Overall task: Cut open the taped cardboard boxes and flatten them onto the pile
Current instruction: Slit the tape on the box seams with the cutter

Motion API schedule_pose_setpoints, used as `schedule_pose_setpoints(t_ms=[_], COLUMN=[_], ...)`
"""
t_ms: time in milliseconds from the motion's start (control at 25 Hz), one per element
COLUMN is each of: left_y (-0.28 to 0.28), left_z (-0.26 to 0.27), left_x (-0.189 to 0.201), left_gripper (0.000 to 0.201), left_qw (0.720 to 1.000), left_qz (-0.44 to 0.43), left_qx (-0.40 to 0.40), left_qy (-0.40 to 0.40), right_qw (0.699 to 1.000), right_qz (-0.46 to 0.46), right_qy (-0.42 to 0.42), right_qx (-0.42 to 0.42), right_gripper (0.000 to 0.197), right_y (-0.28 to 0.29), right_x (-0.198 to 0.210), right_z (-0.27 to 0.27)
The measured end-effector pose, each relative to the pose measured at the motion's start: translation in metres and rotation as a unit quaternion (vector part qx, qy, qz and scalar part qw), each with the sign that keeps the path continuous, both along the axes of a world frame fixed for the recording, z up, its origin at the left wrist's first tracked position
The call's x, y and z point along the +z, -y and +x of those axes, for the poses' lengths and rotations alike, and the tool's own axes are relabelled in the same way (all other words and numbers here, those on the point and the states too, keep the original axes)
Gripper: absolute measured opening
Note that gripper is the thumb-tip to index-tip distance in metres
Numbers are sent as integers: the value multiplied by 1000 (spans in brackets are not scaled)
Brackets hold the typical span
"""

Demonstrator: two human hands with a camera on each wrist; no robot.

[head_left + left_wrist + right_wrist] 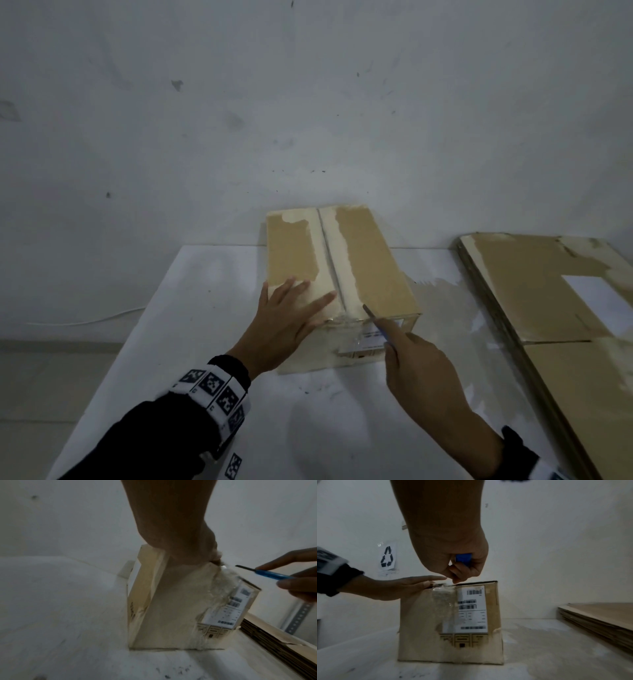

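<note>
A brown cardboard box (370, 260) stands upright on the white table (191, 342), its top seam running away from me under clear tape. A shipping label (472, 608) covers its near face. My left hand (287, 315) lies flat on the near left part of the box top, fingers straight. My right hand (418, 370) grips a blue-handled knife (267, 574), whose blade tip sits at the near edge of the top, just right of the seam. The blue handle (463, 558) shows inside my curled fingers. A pile of flattened cardboard (548, 294) lies to the right.
A grey-white wall (308, 102) rises right behind the box and table. A recycling sign (387, 557) is taped to the wall on the left. A white cable (85, 322) runs along the floor at the left. Bare tabletop lies in front of the box.
</note>
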State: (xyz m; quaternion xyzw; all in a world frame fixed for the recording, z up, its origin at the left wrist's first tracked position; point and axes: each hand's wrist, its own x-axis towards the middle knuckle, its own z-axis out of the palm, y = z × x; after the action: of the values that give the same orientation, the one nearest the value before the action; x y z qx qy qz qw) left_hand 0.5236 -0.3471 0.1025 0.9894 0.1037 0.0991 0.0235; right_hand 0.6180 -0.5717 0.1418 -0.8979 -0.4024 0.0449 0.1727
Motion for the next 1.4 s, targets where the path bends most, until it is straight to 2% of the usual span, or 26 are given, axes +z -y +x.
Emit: schedule_pose_setpoints(t_ms=[120,200,280,360,440,560,640,680,720,760,800,920,1080,1200,1400], left_y=[9,24,39,48,53,55,52,49,46,45,46,54,59,56,56], left_z=[6,23,42,58,66,73,78,80,80,81,81,79,71,67,64], left_x=[17,32,38,39,36,38,43,46,47,49,49,46,45,45,42], left_gripper=[46,52,54,42,37,30,34,27,18,11,10,21,23,18,14], left_qw=[999,999,996,979,950,907,851,819,797,787,786,808,787,781,786], left_qz=[21,3,-51,-154,-254,-368,-467,-511,-537,-548,-549,-520,-560,-579,-578], left_qx=[19,44,77,135,182,205,240,262,276,284,285,277,257,232,208], left_qy=[-39,-16,-4,-21,-25,-11,-2,6,12,13,12,-1,25,40,70], right_qw=[999,996,994,990,987,980,972,965,956,946,936,918,886,879,856], right_qz=[51,79,85,96,100,102,118,125,127,126,123,129,162,165,187], right_qy=[-10,-33,-58,-92,-115,-158,-190,-218,-252,-287,-320,-372,-430,-442,-474], right_qx=[-16,-27,-35,-46,-54,-69,-76,-80,-85,-86,-82,-50,-68,-71,-82], right_gripper=[39,35,24,15,15,11,10,10,8,6,4,7,11,10,15], right_y=[3,2,-1,-2,-1,7,12,14,15,15,15,13,3,-6,-26], right_x=[5,6,4,3,0,-5,-9,-11,-11,-11,-11,-12,-14,-12,-3], right_z=[12,15,15,13,15,18,19,19,17,15,11,-2,-11,-13,-11])
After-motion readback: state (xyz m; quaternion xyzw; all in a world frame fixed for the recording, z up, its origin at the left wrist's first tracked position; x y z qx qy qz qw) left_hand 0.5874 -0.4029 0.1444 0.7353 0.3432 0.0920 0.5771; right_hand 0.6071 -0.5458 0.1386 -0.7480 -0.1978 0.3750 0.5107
